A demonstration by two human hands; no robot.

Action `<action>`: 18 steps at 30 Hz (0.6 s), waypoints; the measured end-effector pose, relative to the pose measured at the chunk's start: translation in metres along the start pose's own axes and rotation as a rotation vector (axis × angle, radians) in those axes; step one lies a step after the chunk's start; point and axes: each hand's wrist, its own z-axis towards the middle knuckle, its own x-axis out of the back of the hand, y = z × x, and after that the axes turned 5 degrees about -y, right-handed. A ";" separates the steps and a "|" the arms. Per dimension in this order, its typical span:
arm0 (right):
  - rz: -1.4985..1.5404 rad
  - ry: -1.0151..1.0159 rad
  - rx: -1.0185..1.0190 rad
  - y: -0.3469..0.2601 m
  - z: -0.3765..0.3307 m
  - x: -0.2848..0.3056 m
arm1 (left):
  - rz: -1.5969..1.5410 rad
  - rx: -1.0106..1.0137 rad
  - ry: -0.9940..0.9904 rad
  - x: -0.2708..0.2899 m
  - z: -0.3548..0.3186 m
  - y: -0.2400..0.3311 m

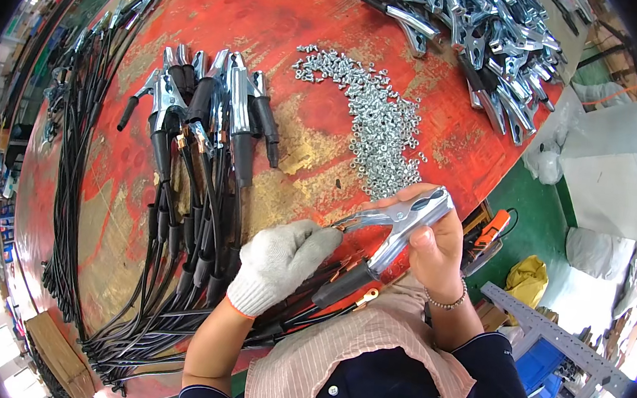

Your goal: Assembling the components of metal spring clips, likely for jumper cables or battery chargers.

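My right hand [440, 249], bare with a bead bracelet, is closed around a silvery metal battery clamp [411, 217]. The clamp's jaw end points up and right. One of its handles wears a black sleeve [344, 284] slanting down toward my apron; the other, bare handle runs to my left hand [282, 261]. That hand wears a white knit glove, its fingers pressed together at the handle's tip and hiding what lies between them. Below, a black cable with a brass-coloured ring terminal [367, 299] rests by the apron. Small silvery nuts [386, 129] lie spread beyond my hands.
Several clamps with black cables [205, 104] lie on the worn red table [275, 11], left of centre. Another cable bundle [68, 206] stretches along the left side. Loose clamps [487, 39] are heaped at the far right. An orange-handled tool [490, 229] sits beside the right edge.
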 end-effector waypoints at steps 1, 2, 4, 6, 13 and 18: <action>-0.002 0.002 0.004 0.000 0.000 0.000 | 0.005 -0.006 -0.001 0.000 0.000 0.000; -0.004 0.004 0.009 0.000 0.000 0.000 | 0.010 -0.012 -0.001 0.001 0.000 0.000; -0.006 0.006 0.003 0.000 0.000 0.000 | 0.002 -0.035 0.008 0.001 0.000 0.000; -0.007 0.008 -0.016 -0.003 0.001 -0.001 | -0.025 -0.069 0.027 0.000 0.000 0.000; -0.008 0.016 -0.009 -0.001 0.001 -0.001 | -0.039 0.025 -0.015 0.002 0.000 0.001; 0.017 0.020 -0.019 -0.001 -0.001 -0.003 | -0.044 0.022 -0.006 0.002 0.001 0.001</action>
